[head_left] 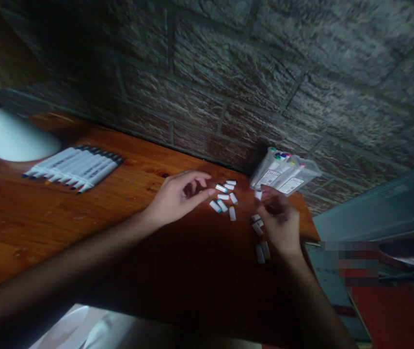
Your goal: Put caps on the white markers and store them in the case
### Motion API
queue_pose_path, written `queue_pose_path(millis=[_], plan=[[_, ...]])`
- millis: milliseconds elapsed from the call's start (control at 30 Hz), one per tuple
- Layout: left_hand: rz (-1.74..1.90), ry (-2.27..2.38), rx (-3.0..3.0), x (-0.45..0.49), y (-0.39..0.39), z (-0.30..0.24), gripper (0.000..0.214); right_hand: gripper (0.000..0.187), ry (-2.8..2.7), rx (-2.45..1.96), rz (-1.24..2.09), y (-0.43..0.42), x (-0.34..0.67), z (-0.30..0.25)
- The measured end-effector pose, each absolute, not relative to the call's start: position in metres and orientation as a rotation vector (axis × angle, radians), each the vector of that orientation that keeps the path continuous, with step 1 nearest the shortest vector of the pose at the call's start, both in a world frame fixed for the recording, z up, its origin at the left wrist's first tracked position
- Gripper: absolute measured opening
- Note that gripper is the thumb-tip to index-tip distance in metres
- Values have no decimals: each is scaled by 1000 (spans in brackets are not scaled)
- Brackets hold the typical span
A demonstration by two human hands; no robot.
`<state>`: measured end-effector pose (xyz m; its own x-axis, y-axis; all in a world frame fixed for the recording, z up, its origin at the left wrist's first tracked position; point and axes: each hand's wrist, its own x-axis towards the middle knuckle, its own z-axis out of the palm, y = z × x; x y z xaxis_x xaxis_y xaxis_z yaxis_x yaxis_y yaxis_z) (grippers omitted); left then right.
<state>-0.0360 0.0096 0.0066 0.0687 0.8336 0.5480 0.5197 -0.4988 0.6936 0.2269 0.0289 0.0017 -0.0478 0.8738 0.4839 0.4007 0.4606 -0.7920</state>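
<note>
White marker caps (223,197) with coloured ends lie scattered on the wooden table between my hands. My left hand (180,198) hovers at the left side of this group, its fingers curved and apart, with the thumb tip close to one cap. In a pinch of thumb and fingers, my right hand (278,218) holds another white marker cap (258,194) in front of the clear case. More loose caps (261,252) rest on the table below and left of the right hand.
Uncapped markers (72,167) lie in a row at the left, near a white lamp base (14,133). A clear plastic case (289,174) with several markers stands at the table's back right, near the brick wall (229,87). The table's right edge is close to my right wrist.
</note>
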Motion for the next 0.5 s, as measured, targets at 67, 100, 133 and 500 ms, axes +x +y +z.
queue_pose_path(millis=[67, 100, 133, 500], plan=[[1312, 1461, 2059, -41, 15, 5, 56, 30, -1542, -1163, 539, 39, 238, -1], [1240, 1495, 2069, -43, 17, 4, 64, 29, -1498, -1181, 541, 43, 242, -2], [1160, 1518, 2072, -45, 19, 2, 69, 29, -1463, -1194, 557, 46, 244, -2], [726, 1564, 2200, -44, 23, -13, 25, 33, -639, -1077, 699, 68, 306, 26]])
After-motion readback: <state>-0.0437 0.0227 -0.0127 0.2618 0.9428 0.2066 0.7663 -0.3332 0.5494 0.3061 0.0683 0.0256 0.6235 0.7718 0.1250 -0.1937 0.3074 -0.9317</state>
